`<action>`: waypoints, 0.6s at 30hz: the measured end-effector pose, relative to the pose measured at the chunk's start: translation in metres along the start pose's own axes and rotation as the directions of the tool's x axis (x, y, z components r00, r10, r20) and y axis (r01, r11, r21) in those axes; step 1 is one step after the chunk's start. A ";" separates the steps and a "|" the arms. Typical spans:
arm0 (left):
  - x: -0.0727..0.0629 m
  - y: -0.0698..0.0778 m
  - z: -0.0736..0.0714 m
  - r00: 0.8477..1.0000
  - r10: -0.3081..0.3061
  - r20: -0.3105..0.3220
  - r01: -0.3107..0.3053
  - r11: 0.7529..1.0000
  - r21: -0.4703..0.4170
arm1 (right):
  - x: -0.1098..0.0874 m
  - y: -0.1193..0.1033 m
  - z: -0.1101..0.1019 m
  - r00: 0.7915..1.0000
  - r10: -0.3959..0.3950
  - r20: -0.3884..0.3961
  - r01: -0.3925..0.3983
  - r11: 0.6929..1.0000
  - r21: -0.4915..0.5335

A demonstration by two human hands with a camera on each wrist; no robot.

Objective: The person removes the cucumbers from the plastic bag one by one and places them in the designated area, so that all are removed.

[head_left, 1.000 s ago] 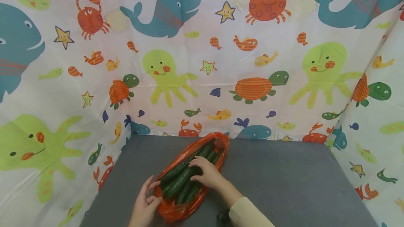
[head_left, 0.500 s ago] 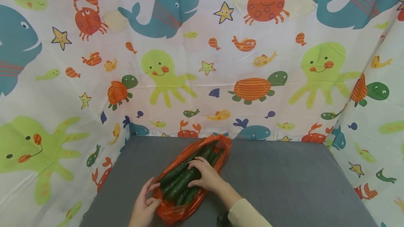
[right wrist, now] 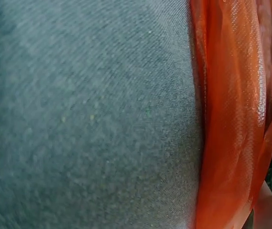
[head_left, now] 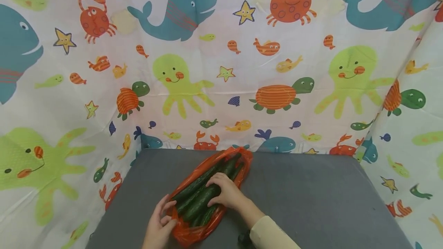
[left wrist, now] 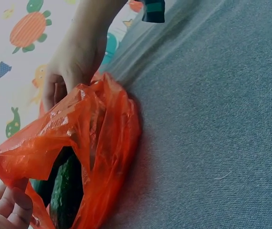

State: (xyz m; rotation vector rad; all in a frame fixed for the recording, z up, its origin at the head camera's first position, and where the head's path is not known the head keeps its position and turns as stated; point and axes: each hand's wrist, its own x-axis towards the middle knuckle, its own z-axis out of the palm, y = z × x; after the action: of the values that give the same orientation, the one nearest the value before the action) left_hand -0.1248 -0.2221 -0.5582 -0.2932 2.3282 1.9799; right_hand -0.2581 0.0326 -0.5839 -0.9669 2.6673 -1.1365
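Green cucumbers (head_left: 200,203) lie in an orange bag (head_left: 189,236), its far end by the grey table (head_left: 311,203)'s back edge. The right hand (head_left: 226,192) curls its fingers round one cucumber. The left hand (head_left: 158,223) pinches the bag's rim.

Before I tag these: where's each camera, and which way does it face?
Head: on the head, facing forward-down at bag, cucumbers, table, curtain; left hand, right hand and sleeve show.
Left wrist: on that wrist, facing across the bag; left hand's fingers at lower left, right hand at top.
Right wrist: on that wrist, facing table and bag's side; slivers of a hand at right edge.
Shared: head and left wrist both show the curtain and both hands.
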 end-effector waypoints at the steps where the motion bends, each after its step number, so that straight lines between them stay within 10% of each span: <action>1: 0.000 -0.001 -0.001 1.000 0.002 -0.003 -0.002 1.000 -0.002 | 0.001 -0.001 0.000 1.000 0.002 -0.008 -0.002 1.000 0.010; 18: -0.001 0.002 0.001 0.999 -0.041 -0.006 0.041 0.999 0.016 | -0.003 -0.009 -0.011 0.998 0.004 -0.070 0.000 0.998 0.056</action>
State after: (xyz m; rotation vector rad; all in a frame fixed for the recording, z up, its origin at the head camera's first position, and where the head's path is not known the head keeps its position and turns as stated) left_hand -0.1243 -0.2211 -0.5559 -0.3431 2.3210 1.9433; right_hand -0.2538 0.0363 -0.5703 -0.9321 2.6732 -1.2606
